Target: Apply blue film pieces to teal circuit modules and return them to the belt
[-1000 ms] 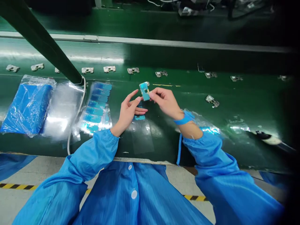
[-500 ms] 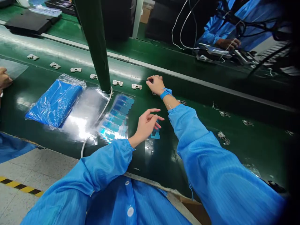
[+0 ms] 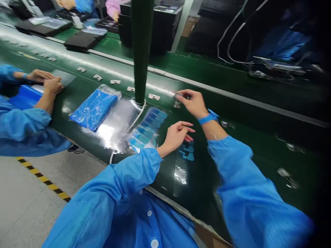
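My right hand [image 3: 192, 103] reaches to the row of parts, thumb and forefinger pinched at a small silver metal part [image 3: 177, 104]; the fingers partly cover it. A blue band circles that wrist. My left hand [image 3: 177, 136] is in front of it, fingers loosely stretched and apart, holding nothing. Just beneath it lies a clear strip with blue film pieces [image 3: 188, 155]. To its left is a sheet of blue film labels [image 3: 144, 131], beside glossy clear sheets [image 3: 117, 125]. Another metal part [image 3: 154, 97] lies left of my right hand.
A green post [image 3: 140, 51] stands on the bench, with a white cable [image 3: 138, 119] at its foot. A blue bagged stack [image 3: 94, 108] lies to the left. A co-worker's hands [image 3: 50, 81] work at far left. More metal parts [image 3: 287, 177] lie at right.
My view has swung left, bringing the co-worker's hands into fuller sight. My right hand has come to the metal part that was left of it. My left hand keeps its loose pose.
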{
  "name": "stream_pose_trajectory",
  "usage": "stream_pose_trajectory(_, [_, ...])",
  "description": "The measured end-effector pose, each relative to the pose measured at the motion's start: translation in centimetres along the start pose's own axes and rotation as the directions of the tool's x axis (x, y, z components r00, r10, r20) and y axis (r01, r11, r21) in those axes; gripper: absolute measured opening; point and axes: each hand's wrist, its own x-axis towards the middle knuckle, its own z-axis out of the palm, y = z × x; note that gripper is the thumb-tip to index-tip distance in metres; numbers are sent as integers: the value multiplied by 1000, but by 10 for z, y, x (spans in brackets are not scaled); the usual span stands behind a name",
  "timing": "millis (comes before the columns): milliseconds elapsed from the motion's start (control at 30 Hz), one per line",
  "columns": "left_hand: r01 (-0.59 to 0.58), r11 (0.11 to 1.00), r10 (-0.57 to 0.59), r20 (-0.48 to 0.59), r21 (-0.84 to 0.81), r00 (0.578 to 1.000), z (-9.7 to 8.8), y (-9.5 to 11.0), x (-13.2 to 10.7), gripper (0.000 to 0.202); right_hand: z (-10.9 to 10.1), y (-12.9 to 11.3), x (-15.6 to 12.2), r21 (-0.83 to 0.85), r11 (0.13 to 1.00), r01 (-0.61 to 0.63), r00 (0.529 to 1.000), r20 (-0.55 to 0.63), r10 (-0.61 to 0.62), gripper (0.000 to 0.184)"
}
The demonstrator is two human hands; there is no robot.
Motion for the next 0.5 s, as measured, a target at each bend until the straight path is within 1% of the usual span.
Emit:
stream_pose_trajectory(33, [-23,1000,23,-46,15,999,1,-1,0,36,-1,-1,-16,159,987,4,993,-118,15,30])
stream_pose_trajectory(67, [-62,998,64,-99,30,993,1,-2,0,48,0,-1,-34,313,949,32,962,-267,55,36])
stream_pose_trajectory(100, [-111,993,116,-144,41,983,2,-4,0,63,2,0,-53,375,925,55,943,-323,75,38])
stream_pose_trajectory(133, [-165,986,168,-158,30,973,2,-6,0,75,4,0,-73,418,907,57,941,-325,91,37])
stream_pose_trajectory(167, [-214,977,212,-144,2,967,2,-8,0,82,7,0,-93,466,884,36,941,-314,127,32])
stream_pose_trajectory(200, [-257,966,251,-112,-40,962,3,-9,0,83,10,0,-111,494,869,-15,963,-226,146,26])
stream_pose_trajectory(233, [-282,955,276,-70,-91,959,3,-11,1,81,13,-2,-128,524,851,14,963,-237,130,23])
stream_pose_trajectory(267, [-283,949,282,-27,-139,959,3,-12,2,77,15,-3,-144,547,837,2,974,-192,123,19])
stream_pose_trajectory(333, [-248,947,257,18,-206,966,1,-13,5,69,15,-8,-167,546,837,-46,984,-118,130,12])
stream_pose_trajectory(367, [-212,949,225,27,-232,974,0,-14,7,66,12,-11,-175,517,851,-95,984,-81,158,11])
stream_pose_trajectory(400, [-169,952,182,28,-255,983,-2,-13,10,64,8,-14,-181,475,868,-146,978,-64,199,15])
stream_pose_trajectory(433, [-129,954,139,17,-270,990,-4,-13,12,62,2,-16,-186,422,886,-190,968,-70,241,21])
stream_pose_trajectory(500, [-71,957,66,-26,-280,997,-8,-10,14,58,-14,-20,-193,303,924,-234,948,-141,287,32])
